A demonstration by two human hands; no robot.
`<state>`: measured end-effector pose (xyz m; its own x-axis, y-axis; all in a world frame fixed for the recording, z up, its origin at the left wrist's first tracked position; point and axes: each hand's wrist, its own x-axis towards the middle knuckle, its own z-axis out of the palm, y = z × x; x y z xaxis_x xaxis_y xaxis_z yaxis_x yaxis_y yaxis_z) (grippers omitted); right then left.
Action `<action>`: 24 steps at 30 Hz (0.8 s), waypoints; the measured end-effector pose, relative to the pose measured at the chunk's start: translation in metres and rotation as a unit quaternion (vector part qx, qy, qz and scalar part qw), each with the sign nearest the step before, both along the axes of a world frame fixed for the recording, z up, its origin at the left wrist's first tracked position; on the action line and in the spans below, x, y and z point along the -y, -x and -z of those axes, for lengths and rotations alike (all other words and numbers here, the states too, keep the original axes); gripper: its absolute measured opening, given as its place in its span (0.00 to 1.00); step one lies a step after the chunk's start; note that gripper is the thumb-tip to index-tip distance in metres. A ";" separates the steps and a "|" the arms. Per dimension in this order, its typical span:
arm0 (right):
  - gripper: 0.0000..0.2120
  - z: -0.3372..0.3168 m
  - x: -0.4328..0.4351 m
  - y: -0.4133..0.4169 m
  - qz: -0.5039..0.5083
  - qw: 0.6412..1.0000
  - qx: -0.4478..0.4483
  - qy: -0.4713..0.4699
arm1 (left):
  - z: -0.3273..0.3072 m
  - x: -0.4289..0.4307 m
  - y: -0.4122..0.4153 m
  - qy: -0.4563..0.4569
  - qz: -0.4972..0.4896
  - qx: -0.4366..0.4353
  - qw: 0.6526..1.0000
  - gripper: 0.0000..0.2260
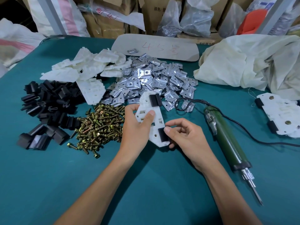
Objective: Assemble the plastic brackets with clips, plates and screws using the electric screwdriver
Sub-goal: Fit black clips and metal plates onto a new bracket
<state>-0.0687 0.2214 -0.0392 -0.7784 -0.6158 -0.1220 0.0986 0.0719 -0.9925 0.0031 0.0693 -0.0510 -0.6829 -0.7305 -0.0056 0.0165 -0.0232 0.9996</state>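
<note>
My left hand (138, 127) grips a white plastic bracket (146, 114) held above the table. One black clip (155, 99) sits on the bracket's far end. My right hand (186, 135) pinches a second black clip (162, 134) at the bracket's near end. The green electric screwdriver (227, 140) lies on the table to the right, bit pointing toward me. Piles lie behind my hands: black clips (47, 109) at left, brass screws (99, 125), metal plates (154, 82), and white brackets (86, 69).
The table has a teal cover (48, 176). A finished bracket (280, 116) with clips and screws lies at the far right. A cream cloth bag (251, 62) sits behind it. The screwdriver's black cord (253, 137) runs off right. A cardboard sign (155, 47) lies at the back.
</note>
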 end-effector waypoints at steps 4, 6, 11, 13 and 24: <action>0.03 0.001 -0.001 0.002 0.008 1.000 -0.008 0.010 | -0.003 -0.004 0.000 -0.027 0.021 0.009 0.999 0.11; 0.07 0.001 -0.002 0.001 0.017 0.999 -0.029 0.007 | -0.004 -0.009 0.001 -0.024 0.036 0.031 0.999 0.11; 0.13 0.005 -0.003 0.006 0.050 0.993 -0.096 -0.039 | -0.006 -0.014 -0.002 0.027 0.065 0.078 0.994 0.11; 0.10 0.006 -0.004 0.007 0.049 0.991 -0.111 -0.049 | -0.006 -0.014 -0.004 0.085 0.078 0.118 0.986 0.10; 0.09 0.014 -0.003 0.003 0.029 0.976 -0.185 -0.108 | -0.021 0.012 -0.019 0.414 0.057 0.196 0.887 0.09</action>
<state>-0.0716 0.2246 -0.0531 -0.8266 -0.5605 0.0514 -0.2535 0.2891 -0.9231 0.0223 0.0569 -0.0297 -0.8162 -0.5217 0.2482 -0.2913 0.7427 0.6030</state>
